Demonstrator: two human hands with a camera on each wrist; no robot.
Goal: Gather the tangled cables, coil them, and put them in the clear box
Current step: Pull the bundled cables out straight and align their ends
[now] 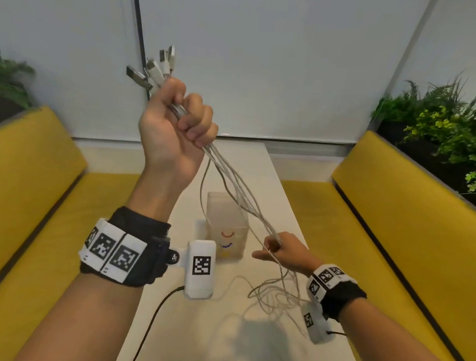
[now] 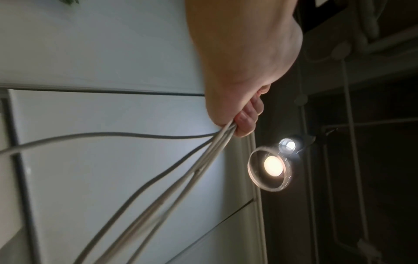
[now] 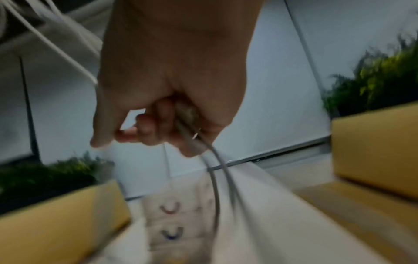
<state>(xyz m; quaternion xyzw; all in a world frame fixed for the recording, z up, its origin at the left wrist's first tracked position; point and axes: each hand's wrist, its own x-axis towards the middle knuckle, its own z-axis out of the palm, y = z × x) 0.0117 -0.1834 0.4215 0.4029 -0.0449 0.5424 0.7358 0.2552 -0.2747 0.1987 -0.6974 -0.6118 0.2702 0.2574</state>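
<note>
1. The left hand is raised high and clenched around the cables just below their plugs, which stick out above the fist.
2. The right hand is low over the bench, its fingers curled around the same cables further down. The strands run in a fairly straight bundle between the two hands.
3. Below the right hand the rest of the cables lies in loose, tangled loops on the bench, near its right edge.
4. The clear box stands in the middle of the bench, just beside the stretched strands. It seems open and has no cable inside yet.
5. I think the step now is straightening, before coiling.
6. Risks: a knot in the loops can tighten if the right hand pulls fast. One thin strand hangs apart from the bundle near the box; it could catch the rim and tip the light box. Loops near the edge may slide off the bench.
</note>
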